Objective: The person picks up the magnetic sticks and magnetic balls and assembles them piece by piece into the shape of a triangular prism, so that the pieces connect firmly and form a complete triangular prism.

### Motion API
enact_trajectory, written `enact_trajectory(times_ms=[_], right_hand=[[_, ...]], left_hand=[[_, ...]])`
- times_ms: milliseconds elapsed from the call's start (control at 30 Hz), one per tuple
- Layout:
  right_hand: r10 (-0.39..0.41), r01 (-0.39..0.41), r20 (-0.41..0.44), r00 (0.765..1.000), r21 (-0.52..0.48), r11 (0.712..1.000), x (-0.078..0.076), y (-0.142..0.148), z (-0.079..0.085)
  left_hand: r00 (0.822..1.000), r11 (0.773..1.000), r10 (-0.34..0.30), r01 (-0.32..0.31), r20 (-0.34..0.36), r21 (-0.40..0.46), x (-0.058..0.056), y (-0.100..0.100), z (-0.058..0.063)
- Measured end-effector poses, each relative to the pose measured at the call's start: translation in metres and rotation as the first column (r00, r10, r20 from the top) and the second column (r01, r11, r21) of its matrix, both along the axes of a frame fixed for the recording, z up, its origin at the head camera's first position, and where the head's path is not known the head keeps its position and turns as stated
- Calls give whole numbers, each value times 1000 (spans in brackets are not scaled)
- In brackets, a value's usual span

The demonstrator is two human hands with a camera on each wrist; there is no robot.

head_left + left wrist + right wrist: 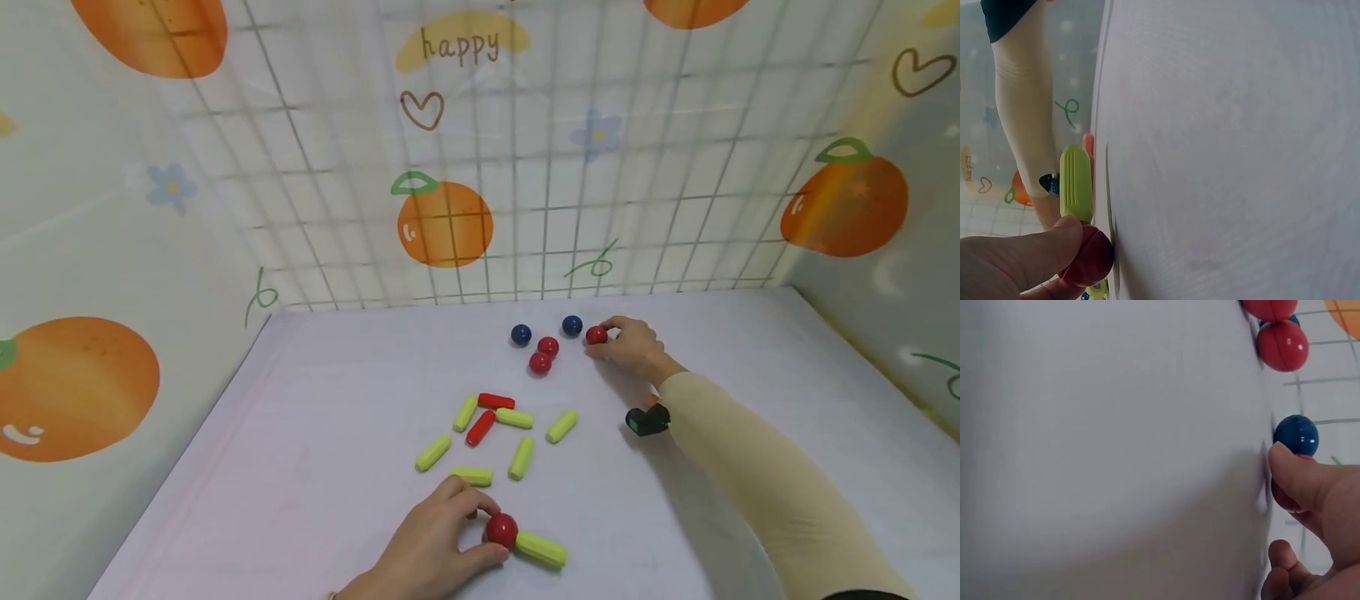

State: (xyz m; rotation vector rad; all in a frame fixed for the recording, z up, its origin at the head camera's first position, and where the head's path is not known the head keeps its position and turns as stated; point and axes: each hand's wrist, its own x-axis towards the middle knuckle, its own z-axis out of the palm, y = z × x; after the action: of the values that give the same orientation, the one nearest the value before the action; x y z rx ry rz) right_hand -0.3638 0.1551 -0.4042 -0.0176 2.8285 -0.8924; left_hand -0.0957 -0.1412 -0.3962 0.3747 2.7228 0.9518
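Note:
Near the front of the table my left hand (435,537) pinches a red ball (502,530) between thumb and fingers. A yellow-green ribbed stick (541,550) is joined to that ball and points away to the right; in the left wrist view the stick (1076,182) extends from the ball (1092,257). At the back right, my right hand (632,346) has its thumb and fingers around another red ball (596,335). Beside it sits a blue ball (572,326), seen just beyond the thumb in the right wrist view. The held red ball (1285,497) is partly hidden by the thumb there.
Two red balls (540,363) and a second blue ball (521,335) lie left of my right hand. Mid-table are several yellow-green sticks (433,452) and two red sticks (481,427). A patterned curtain over a wire grid (525,167) rises behind the table.

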Motion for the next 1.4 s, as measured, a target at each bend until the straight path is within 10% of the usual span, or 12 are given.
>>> enact_trajectory(times_ms=[267,733,1400], right_hand=[[63,-64,-16,998,-111,992,24,6,11],[203,-214,-78,976,-173,961,114,10,34],[328,-340,-91,940,-209,917,207,2,21]], left_hand=[[1000,1000,0,0,-17,-24,1,2,2],[999,999,17,-19,-28,-46,3,3,5],[994,995,52,-59,-96,-77,6,6,3]])
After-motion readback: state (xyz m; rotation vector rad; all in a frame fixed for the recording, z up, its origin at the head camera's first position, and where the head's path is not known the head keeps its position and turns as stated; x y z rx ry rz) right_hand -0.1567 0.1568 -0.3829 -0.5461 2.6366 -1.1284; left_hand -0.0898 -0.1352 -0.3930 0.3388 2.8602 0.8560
